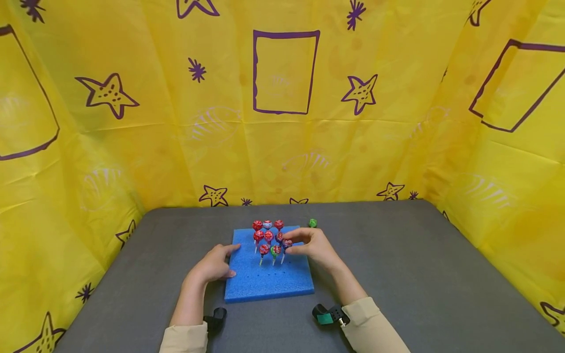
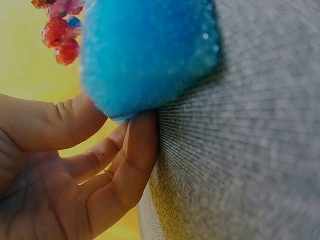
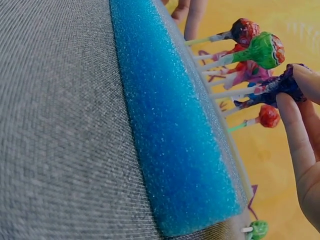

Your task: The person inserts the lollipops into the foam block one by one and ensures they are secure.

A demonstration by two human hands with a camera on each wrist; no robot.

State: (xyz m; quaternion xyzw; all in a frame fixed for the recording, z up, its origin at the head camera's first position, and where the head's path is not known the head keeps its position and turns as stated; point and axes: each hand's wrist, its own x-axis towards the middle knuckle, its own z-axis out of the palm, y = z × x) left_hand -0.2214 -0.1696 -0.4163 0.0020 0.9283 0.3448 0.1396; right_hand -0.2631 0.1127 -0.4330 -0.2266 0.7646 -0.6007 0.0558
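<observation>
A blue foam board (image 1: 269, 289) lies flat, with rows of wrapped lollipops standing in it on their sticks. My right hand (image 1: 315, 249) pinches the dark purple lollipop (image 1: 287, 243) at the right end of the front row by its head, between thumb and fingers. In the right wrist view its stick reaches down to the foam. Beside it stands a green lollipop (image 3: 267, 50), then a dark red lollipop (image 3: 245, 32). My left hand (image 1: 213, 264) rests along the board's left edge, thumb and fingertips touching the foam, fingers only slightly bent.
Behind the board's back right corner a single green lollipop (image 1: 312, 223) lies on the grey table (image 1: 397, 274). Several small holes show in the front part of the foam. Yellow cloth (image 1: 282, 162) with purple drawings hangs around the back and sides.
</observation>
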